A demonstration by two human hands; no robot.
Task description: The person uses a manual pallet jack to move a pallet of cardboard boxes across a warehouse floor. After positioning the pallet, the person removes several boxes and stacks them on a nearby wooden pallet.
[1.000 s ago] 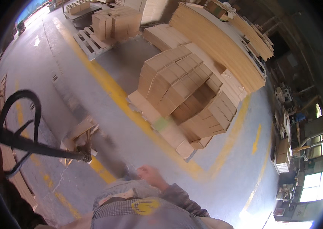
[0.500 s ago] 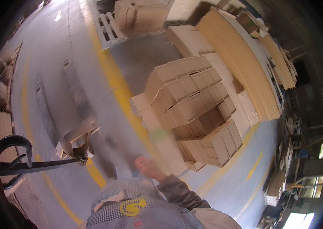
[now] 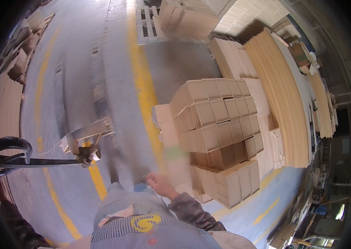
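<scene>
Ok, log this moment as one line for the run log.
right hand: bare, empty, beside box stack | left hand: out of view | pallet jack: on floor left, handle unheld | view: motion blur

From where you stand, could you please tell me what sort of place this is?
Most likely a warehouse or a cardboard packaging plant. Stacked cardboard boxes sit on a concrete floor with painted yellow lines, tall piles of flat cardboard sheets stand alongside, and a pallet jack is parked nearby.
</scene>
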